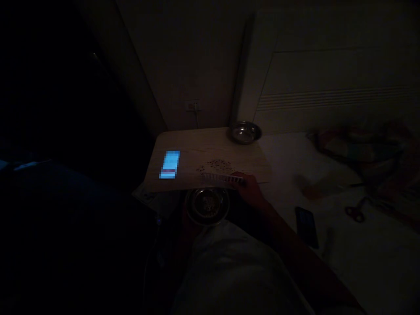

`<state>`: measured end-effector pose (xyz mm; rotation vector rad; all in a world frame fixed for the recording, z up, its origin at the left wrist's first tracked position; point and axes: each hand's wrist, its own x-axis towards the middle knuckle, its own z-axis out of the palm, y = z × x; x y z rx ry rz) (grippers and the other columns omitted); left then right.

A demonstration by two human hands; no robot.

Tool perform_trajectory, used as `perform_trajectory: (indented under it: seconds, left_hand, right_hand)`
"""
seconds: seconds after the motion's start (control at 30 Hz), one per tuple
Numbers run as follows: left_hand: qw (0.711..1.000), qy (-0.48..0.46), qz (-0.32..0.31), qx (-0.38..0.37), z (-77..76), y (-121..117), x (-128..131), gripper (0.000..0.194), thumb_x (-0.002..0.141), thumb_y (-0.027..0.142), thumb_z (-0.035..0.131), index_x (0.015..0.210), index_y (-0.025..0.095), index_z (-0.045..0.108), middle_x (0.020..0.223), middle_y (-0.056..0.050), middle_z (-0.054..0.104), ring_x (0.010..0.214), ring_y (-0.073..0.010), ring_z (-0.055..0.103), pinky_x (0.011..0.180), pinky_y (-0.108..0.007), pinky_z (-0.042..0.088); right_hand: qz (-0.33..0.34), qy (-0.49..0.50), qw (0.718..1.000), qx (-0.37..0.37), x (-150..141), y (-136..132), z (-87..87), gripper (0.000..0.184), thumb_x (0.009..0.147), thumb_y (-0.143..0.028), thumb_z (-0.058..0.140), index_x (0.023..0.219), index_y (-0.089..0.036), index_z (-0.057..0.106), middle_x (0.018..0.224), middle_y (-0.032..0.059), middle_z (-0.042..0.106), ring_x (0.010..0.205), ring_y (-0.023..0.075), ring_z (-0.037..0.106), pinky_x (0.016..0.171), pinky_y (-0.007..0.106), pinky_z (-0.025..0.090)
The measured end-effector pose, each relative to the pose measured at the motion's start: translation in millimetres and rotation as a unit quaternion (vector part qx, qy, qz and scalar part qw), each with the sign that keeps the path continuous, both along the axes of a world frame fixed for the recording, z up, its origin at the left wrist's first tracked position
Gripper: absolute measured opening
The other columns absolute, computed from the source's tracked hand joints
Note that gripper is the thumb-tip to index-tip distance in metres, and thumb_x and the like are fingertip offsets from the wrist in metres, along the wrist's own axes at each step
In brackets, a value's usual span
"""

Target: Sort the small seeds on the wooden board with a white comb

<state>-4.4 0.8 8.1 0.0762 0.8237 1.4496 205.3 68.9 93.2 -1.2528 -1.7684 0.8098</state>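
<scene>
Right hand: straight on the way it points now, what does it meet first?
The right hand would probably meet the dark bits on the table, just past the pale strip it holds; depth is unclear.

Pale wood-grain tabletop (203, 144): we record glowing rectangular phone (169, 165) by left edge, round metal bowl (245, 133) far-right corner, dark bits (219, 165) towards near edge.

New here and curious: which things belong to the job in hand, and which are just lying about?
Seemingly in use:
pale slatted strip, held
dark bits on the table
lower bowl, at its near edge

Apparently lying about:
lit screen
dark phone
likely scissors
far bowl, perhaps
</scene>
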Motion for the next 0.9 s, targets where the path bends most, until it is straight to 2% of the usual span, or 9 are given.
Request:
perform_trajectory:
  seconds: [0.07, 0.13, 0.3, 0.5, 0.63, 0.73, 0.8, 0.9]
  left_hand:
    - [1.0, -0.026, -0.007, 0.008, 0.5, 1.4, 0.7, 0.042, 0.081, 0.052, 0.051, 0.111, 0.024, 0.063, 0.123, -0.006, 0.061, 0.13, -0.0279, 0.038, 0.104, -0.046, 0.034]
    - [1.0, -0.023, 0.006, 0.016, -0.4, 0.9, 1.5, 0.044, 0.082, 0.053, 0.049, 0.113, 0.025, 0.062, 0.125, -0.005, 0.06, 0.131, -0.027, 0.037, 0.105, -0.046, 0.032]
    - [1.0, -0.021, 0.006, 0.004, -3.3, -1.5, 0.6, 0.044, 0.081, 0.054, 0.051, 0.112, 0.026, 0.062, 0.128, -0.004, 0.057, 0.133, -0.0279, 0.034, 0.108, -0.045, 0.028]
    - [0.999, -0.031, -0.016, -0.019, -6.4, 1.1, -3.3, 0.049, 0.078, 0.059, 0.052, 0.11, 0.024, 0.063, 0.122, -0.006, 0.062, 0.131, -0.0324, 0.036, 0.106, -0.048, 0.03]
    - [0.999, -0.022, -0.007, -0.021, -7.7, 0.1, -3.8, 0.048, 0.079, 0.057, 0.052, 0.111, 0.023, 0.064, 0.122, -0.007, 0.062, 0.13, -0.0317, 0.037, 0.107, -0.047, 0.03]
    - [1.0, -0.022, 0.006, -0.016, -7.5, -0.3, -3.3, 0.045, 0.08, 0.053, 0.052, 0.113, 0.024, 0.063, 0.125, -0.006, 0.06, 0.132, -0.0297, 0.036, 0.108, -0.046, 0.029]
    - [0.999, -0.028, 0.014, -0.009, -7.7, 0.2, -2.7, 0.043, 0.081, 0.052, 0.051, 0.114, 0.025, 0.062, 0.127, -0.004, 0.058, 0.133, -0.0277, 0.033, 0.109, -0.045, 0.028]
    - [0.999, -0.032, 0.026, 0.012, -9.5, 1.2, -1.2, 0.042, 0.084, 0.051, 0.048, 0.115, 0.026, 0.062, 0.132, -0.001, 0.055, 0.135, -0.0243, 0.032, 0.11, -0.041, 0.027]
  right_hand:
    - [0.034, 0.007, 0.999, -0.02, 1.7, -1.5, -0.1, 0.018, 0.077, -0.032, 0.06, 0.084, -0.017, 0.067, 0.071, 0.0011, 0.066, 0.062, 0.0144, 0.057, 0.058, 0.024, 0.042]
    - [0.039, 0.026, 0.998, -0.039, 2.6, -1.3, -1.1, 0.019, 0.076, -0.033, 0.062, 0.084, -0.016, 0.068, 0.072, 0.0012, 0.067, 0.063, 0.0145, 0.058, 0.059, 0.025, 0.042]
    - [-0.075, 0.093, 0.991, -0.057, -2.8, 3.7, -3.9, 0.024, 0.069, -0.037, 0.067, 0.08, -0.016, 0.069, 0.074, 0.0028, 0.068, 0.065, 0.0167, 0.059, 0.06, 0.027, 0.045]
    - [-0.113, 0.153, 0.98, -0.055, -15.7, 12.3, -10.3, 0.026, 0.068, -0.038, 0.068, 0.081, -0.015, 0.07, 0.076, 0.0034, 0.07, 0.069, 0.0179, 0.062, 0.064, 0.029, 0.048]
    - [-0.214, 0.26, 0.94, -0.053, -8.2, 26.1, -20.7, 0.034, 0.071, -0.04, 0.063, 0.093, -0.013, 0.067, 0.09, 0.0068, 0.07, 0.079, 0.019, 0.064, 0.074, 0.033, 0.05]
    - [-0.271, 0.287, 0.918, -0.041, 1.5, 33.1, -26.7, 0.037, 0.071, -0.037, 0.063, 0.099, -0.014, 0.064, 0.097, 0.0082, 0.069, 0.084, 0.0199, 0.064, 0.079, 0.037, 0.05]
    - [-0.272, 0.279, 0.92, -0.039, 3.6, 32.9, -29.3, 0.037, 0.069, -0.034, 0.064, 0.101, -0.014, 0.063, 0.1, 0.0089, 0.069, 0.088, 0.0209, 0.064, 0.082, 0.038, 0.049]
    - [-0.233, 0.245, 0.94, -0.043, -2.8, 27.0, -32.4, 0.037, 0.069, -0.032, 0.064, 0.101, -0.015, 0.063, 0.101, 0.0095, 0.069, 0.09, 0.0224, 0.063, 0.083, 0.04, 0.05]
